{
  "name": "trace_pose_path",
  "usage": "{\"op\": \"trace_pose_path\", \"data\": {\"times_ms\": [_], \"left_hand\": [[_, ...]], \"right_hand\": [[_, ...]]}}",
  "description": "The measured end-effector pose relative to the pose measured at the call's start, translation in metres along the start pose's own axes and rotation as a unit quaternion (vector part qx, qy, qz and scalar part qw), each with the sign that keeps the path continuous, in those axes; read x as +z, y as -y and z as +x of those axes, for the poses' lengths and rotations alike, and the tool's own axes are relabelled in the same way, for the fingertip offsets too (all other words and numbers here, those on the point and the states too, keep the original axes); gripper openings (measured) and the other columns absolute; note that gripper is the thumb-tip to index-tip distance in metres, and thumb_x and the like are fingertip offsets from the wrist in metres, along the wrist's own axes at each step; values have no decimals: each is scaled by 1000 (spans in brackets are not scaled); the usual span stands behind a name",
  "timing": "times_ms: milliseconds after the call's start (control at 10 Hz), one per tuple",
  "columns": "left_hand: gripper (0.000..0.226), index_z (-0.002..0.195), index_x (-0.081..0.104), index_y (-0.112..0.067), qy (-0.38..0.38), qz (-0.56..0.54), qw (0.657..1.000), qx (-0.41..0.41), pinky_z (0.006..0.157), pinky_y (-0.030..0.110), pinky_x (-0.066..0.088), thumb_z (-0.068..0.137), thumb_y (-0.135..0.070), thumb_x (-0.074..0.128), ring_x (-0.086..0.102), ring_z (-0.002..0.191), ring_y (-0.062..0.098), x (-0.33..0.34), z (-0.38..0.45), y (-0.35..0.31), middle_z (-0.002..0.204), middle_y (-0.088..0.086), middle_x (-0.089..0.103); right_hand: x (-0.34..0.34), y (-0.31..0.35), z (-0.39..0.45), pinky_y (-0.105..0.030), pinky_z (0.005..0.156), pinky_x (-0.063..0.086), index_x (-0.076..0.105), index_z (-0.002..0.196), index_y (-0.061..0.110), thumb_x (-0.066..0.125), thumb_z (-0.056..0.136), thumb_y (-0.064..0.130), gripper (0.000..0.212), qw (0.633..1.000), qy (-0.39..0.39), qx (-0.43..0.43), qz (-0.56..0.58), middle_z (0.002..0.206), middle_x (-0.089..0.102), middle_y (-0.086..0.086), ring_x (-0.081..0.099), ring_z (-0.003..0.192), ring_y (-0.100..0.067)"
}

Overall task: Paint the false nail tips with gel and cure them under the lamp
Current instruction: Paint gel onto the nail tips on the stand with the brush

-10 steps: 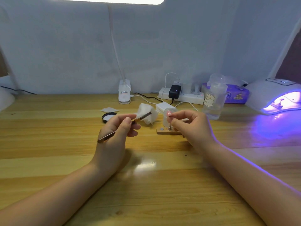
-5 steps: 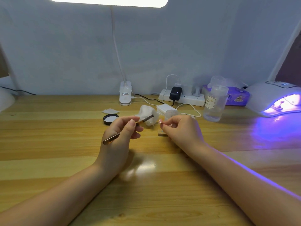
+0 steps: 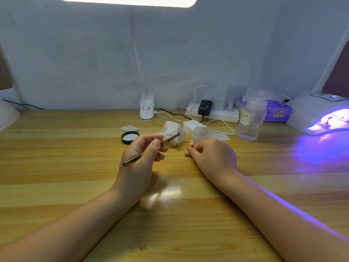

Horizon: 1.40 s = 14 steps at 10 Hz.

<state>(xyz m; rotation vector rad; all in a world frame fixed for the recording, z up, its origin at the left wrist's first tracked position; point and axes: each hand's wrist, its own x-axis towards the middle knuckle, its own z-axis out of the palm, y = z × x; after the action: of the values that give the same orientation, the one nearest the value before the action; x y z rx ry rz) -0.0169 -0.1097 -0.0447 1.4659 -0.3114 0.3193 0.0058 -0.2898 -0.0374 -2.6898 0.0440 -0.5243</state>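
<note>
My left hand [image 3: 140,159] pinches a thin gel brush [image 3: 151,149] with its dark bristles pointing up and right. My right hand [image 3: 213,157] pinches a small pink false nail tip [image 3: 192,143] on a stick, low over a small wooden block [image 3: 187,153] on the table. A small clear gel jar [image 3: 201,134] stands just behind my right hand. Its black lid [image 3: 130,137] lies to the left. The white curing lamp [image 3: 319,114] at the far right glows purple, with something small on a stand inside it.
A crumpled white wipe [image 3: 172,133] and a stack of pads [image 3: 192,124] lie behind my hands. A clear pump bottle [image 3: 250,118], a purple tissue pack [image 3: 277,113], a power strip [image 3: 213,112] with cables and a clip lamp base [image 3: 147,109] line the back of the wooden table [image 3: 56,167].
My right hand has lowered the nail tip toward the wooden block and shifted slightly left. My left hand keeps the brush at nearly the same place.
</note>
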Motion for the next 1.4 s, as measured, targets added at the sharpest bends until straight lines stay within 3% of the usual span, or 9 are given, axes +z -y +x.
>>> {"op": "trace_pose_path", "data": {"times_ms": [300, 500, 700, 800, 900, 1100, 1200, 1300, 1400], "left_hand": [[30, 103, 66, -12, 0, -5, 1000, -1, 66, 16, 51, 83, -30, 53, 65, 74, 6, 0, 0, -2, 79, -4, 73], [29, 103, 66, -13, -2, -3, 1000, -5, 67, 17, 51, 83, -30, 54, 65, 75, 7, 0, 0, -1, 81, -2, 73], [30, 104, 66, -12, 0, 0, 1000, -5, 67, 17, 52, 83, -30, 54, 65, 75, 8, 0, 0, -1, 81, -2, 73], [31, 104, 66, -10, -2, -3, 1000, -3, 67, 18, 52, 83, -29, 54, 65, 75, 8, 0, 0, -3, 80, 0, 72], [31, 104, 66, -9, 0, -5, 1000, 1, 67, 18, 52, 82, -28, 53, 65, 74, 8, 1, 0, -3, 78, 0, 72], [31, 104, 66, -9, 3, -8, 1000, 0, 67, 17, 52, 82, -28, 53, 65, 74, 8, 1, 0, -2, 79, -2, 72], [30, 103, 66, -10, 3, -3, 1000, 0, 67, 17, 52, 82, -28, 53, 65, 74, 8, 2, 0, -2, 79, -2, 73], [30, 104, 66, -11, 3, 4, 1000, 1, 67, 17, 52, 82, -28, 53, 65, 74, 7, 2, 0, -2, 80, -3, 73], [30, 104, 66, -11, 3, 6, 1000, 2, 67, 18, 52, 83, -28, 53, 65, 75, 7, 1, -1, -2, 81, -3, 73]], "right_hand": [[-1, -1, -2, -30, 67, 51, 74, 93, 24, 49, 95, 44, 32, 999, 30, -8, -15, 82, 69, 1, 62, 80, -18], [-7, -2, -7, -35, 69, 54, 75, 88, 22, 51, 92, 41, 30, 998, 44, -37, 17, 74, 68, 2, 61, 75, -18], [-25, 1, -4, -28, 61, 47, 70, 93, 22, 37, 95, 50, 44, 963, 65, -193, -174, 81, 66, 2, 59, 76, -17], [-37, 1, 3, -27, 58, 45, 71, 90, 26, 41, 93, 56, 43, 960, 83, -202, -174, 80, 64, 4, 59, 77, -16], [-52, -2, 14, -33, 62, 53, 72, 82, 24, 47, 89, 59, 42, 968, 82, -184, -147, 77, 64, 5, 59, 73, -13], [-59, -10, 15, -27, 56, 45, 70, 82, 27, 57, 85, 55, 31, 970, 106, -190, -111, 75, 61, 12, 55, 71, -6], [-53, -19, 5, -30, 63, 49, 68, 81, 27, 58, 86, 51, 27, 979, 82, -172, -76, 69, 55, 14, 53, 72, -7], [-43, -26, -4, -31, 66, 49, 69, 79, 24, 57, 87, 47, 27, 988, 39, -144, -45, 70, 61, 10, 56, 74, -13], [-33, -29, -9, -27, 64, 47, 72, 92, 29, 52, 89, 48, 28, 990, 22, -130, -48, 78, 67, 8, 58, 78, -14]]}}
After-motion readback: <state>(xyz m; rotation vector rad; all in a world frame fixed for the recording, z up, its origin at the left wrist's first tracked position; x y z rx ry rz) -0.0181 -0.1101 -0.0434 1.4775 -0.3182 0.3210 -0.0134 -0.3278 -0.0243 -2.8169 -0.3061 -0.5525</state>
